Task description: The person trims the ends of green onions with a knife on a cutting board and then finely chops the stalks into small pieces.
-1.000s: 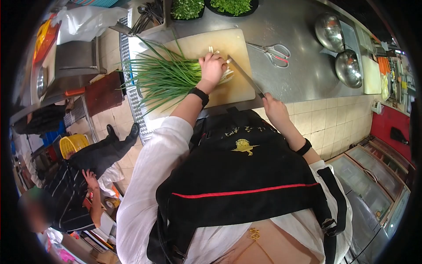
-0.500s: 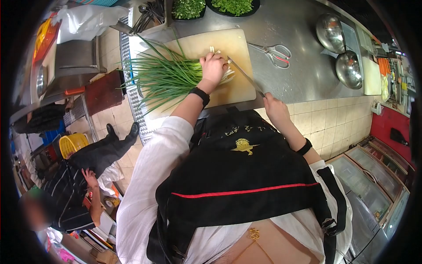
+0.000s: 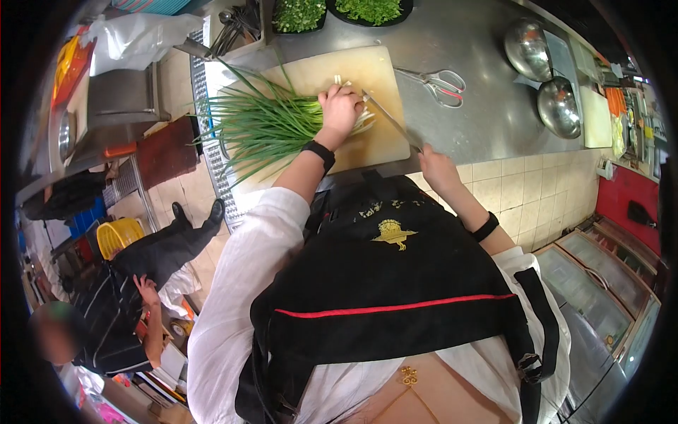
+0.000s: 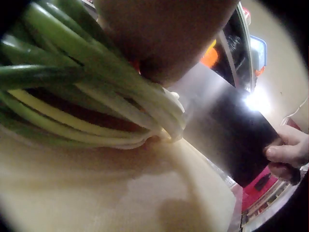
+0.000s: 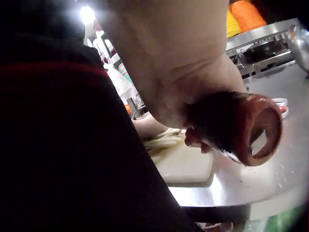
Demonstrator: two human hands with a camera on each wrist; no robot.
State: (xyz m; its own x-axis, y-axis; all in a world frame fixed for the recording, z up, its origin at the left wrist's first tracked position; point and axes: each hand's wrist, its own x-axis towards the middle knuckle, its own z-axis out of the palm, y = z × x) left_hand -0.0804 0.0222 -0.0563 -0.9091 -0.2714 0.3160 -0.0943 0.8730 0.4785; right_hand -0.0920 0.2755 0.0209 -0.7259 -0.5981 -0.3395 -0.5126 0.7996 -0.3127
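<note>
Right, my left hand is curled down over the spring onions, its fingers pinning the bunch near the white ends on the chopping board. My right hand is wrapped round the handle of the cleaver. In the left wrist view the blade stands just beside the whites, right against my left fingers. A few short white pieces lie just beyond those fingers, so I judge the cutting barely begun: almost the whole bunch trails uncut behind the left fingers, its green tops hanging past the board's edge. Scissors lie on the steel bench beyond the blade. Two trays of chopped greens sit further out past the left fingers.
</note>
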